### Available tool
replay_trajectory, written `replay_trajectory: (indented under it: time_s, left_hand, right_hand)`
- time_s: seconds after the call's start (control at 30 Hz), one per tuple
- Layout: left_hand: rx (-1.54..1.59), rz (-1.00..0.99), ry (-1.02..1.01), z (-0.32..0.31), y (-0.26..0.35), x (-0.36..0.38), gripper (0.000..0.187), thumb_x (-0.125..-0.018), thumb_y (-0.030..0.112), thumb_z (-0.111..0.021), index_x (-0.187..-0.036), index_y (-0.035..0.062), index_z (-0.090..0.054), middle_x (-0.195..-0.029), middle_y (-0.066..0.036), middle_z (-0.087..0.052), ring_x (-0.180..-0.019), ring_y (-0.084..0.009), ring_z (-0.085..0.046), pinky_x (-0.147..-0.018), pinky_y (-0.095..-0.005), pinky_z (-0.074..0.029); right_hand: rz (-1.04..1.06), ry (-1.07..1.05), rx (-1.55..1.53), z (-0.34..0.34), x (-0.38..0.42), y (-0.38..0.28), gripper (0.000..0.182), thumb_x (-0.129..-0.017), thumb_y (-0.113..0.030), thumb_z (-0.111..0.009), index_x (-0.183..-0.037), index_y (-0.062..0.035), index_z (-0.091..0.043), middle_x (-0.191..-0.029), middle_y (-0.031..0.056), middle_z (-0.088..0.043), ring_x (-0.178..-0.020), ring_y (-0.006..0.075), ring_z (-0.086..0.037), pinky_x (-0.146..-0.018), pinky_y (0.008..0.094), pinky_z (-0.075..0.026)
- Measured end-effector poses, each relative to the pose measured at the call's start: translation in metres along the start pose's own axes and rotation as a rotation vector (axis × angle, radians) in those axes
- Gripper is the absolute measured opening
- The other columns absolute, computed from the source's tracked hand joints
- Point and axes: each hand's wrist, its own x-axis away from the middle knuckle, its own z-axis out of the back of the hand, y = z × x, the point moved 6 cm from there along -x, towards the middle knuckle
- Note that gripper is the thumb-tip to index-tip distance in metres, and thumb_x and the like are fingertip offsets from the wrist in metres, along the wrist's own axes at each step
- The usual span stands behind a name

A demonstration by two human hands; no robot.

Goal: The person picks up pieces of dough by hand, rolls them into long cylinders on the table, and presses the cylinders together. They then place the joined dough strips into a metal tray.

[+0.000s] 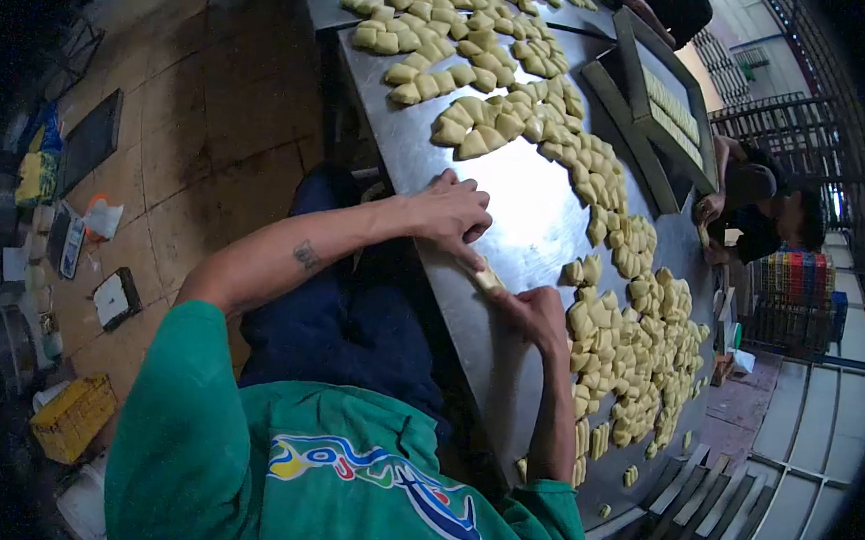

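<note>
A small pale strip of dough (488, 277) lies near the front edge of the metal table, between my two hands. My left hand (452, 217) has its fingers curled, and its thumb reaches down to one end of the strip. At the other end, my right hand (539, 320) pinches the dough with thumb and fingers. Beyond my hands, many cut dough pieces (601, 328) are heaped together, and another group of them (479, 121) spreads toward the far left of the table.
The steel table (400, 146) runs diagonally through the view. Across it stand dark trays (646, 120), one holding rows of dough strips. A co-worker's hands (712, 211) are at the opposite edge; another person's arm shows higher up. Racks (786, 142) stand behind. A yellow crate (73, 417) sits on the floor.
</note>
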Motion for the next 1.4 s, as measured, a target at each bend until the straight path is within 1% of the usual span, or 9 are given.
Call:
replay_trajectory:
  time_s: [0.13,0.27,0.37,0.5,0.6,0.97,1.03,1.3,1.4]
  left_hand:
    - [-0.045,-0.036,0.044,-0.001,-0.004,-0.013,0.049,-0.073,0.063,-0.069,-0.071,0.0149,-0.058,-0.091,-0.005,-0.053,-0.100,-0.0250,-0.047,-0.083,-0.0466,-0.031]
    - [-0.024,0.021,0.011,0.001,-0.007,-0.012,0.052,-0.067,0.067,-0.071,-0.072,0.0158,-0.060,-0.093,-0.004,-0.054,-0.101,-0.0254,-0.047,-0.084,-0.0459,-0.031]
    - [-0.032,-0.003,-0.004,-0.002,-0.007,-0.012,0.055,-0.064,0.069,-0.071,-0.073,0.0162,-0.062,-0.095,-0.005,-0.055,-0.103,-0.0266,-0.048,-0.086,-0.0451,-0.032]
    - [-0.067,0.074,0.020,-0.002,-0.009,-0.019,0.054,-0.064,0.069,-0.071,-0.074,0.0160,-0.062,-0.095,-0.005,-0.055,-0.103,-0.0271,-0.048,-0.085,-0.0455,-0.032]
    - [-0.067,0.077,0.063,0.000,-0.008,-0.016,0.053,-0.065,0.068,-0.071,-0.074,0.0160,-0.063,-0.096,-0.005,-0.056,-0.104,-0.0270,-0.049,-0.085,-0.0466,-0.033]
    - [-0.030,0.101,0.172,0.000,-0.004,-0.008,0.045,-0.072,0.061,-0.071,-0.076,0.0165,-0.064,-0.094,-0.006,-0.056,-0.102,-0.0263,-0.049,-0.088,-0.0441,-0.032]
    - [-0.095,0.071,0.255,0.001,0.000,-0.009,0.046,-0.072,0.061,-0.071,-0.076,0.0158,-0.063,-0.092,-0.005,-0.055,-0.100,-0.0254,-0.049,-0.084,-0.0443,-0.032]
    - [-0.062,-0.069,0.278,0.007,0.003,-0.009,0.032,-0.080,0.041,-0.072,-0.084,0.0096,-0.066,-0.087,-0.007,-0.058,-0.090,-0.0258,-0.055,-0.083,-0.0417,-0.039]
    - [0.338,-0.176,0.134,0.012,0.023,0.001,0.023,-0.078,0.018,-0.077,-0.093,0.0040,-0.067,-0.080,-0.011,-0.060,-0.076,-0.0295,-0.061,-0.066,-0.0382,-0.050]
  right_hand:
    - [0.001,0.156,0.073,0.020,-0.006,-0.021,0.068,-0.074,-0.060,-0.073,-0.049,0.0026,-0.062,-0.040,0.0047,-0.047,-0.039,0.0146,-0.048,-0.045,0.0332,-0.041]
    - [-0.139,0.040,0.090,0.018,-0.017,-0.013,0.084,-0.068,-0.079,-0.064,-0.061,0.0048,-0.068,-0.052,0.0156,-0.061,-0.051,0.0265,-0.062,-0.056,0.0388,-0.048]
    - [0.011,0.155,0.311,0.019,-0.016,-0.033,0.088,-0.072,-0.080,-0.059,-0.050,0.0059,-0.059,-0.043,0.0107,-0.052,-0.046,0.0233,-0.056,-0.050,0.0387,-0.045]
    - [-0.129,0.139,0.431,0.018,-0.024,-0.032,0.089,-0.068,-0.083,-0.058,-0.054,0.0043,-0.063,-0.050,0.0140,-0.057,-0.051,0.0269,-0.060,-0.055,0.0405,-0.047]
    - [-0.119,0.051,0.195,0.020,-0.021,-0.022,0.089,-0.067,-0.084,-0.058,-0.069,0.0038,-0.069,-0.061,0.0188,-0.064,-0.063,0.0326,-0.067,-0.061,0.0421,-0.051]
    - [-0.134,0.246,-0.004,0.016,0.010,-0.003,0.074,-0.071,-0.074,-0.065,-0.066,-0.0005,-0.072,-0.052,0.0112,-0.060,-0.052,0.0233,-0.061,-0.058,0.0362,-0.049]
    - [-0.117,0.380,0.004,0.012,0.017,-0.007,0.078,-0.069,-0.079,-0.061,-0.060,-0.0018,-0.069,-0.053,0.0163,-0.060,-0.053,0.0318,-0.062,-0.055,0.0421,-0.048]
    - [-0.011,0.503,0.004,0.017,0.018,-0.003,0.063,-0.086,-0.059,-0.058,-0.056,-0.0034,-0.063,-0.053,0.0165,-0.056,-0.052,0.0357,-0.060,-0.052,0.0455,-0.046]
    - [0.342,0.462,-0.067,0.006,0.037,-0.017,0.021,-0.086,-0.024,-0.062,-0.090,-0.0053,-0.055,-0.084,0.0161,-0.055,-0.079,0.0361,-0.059,-0.063,0.0462,-0.047]
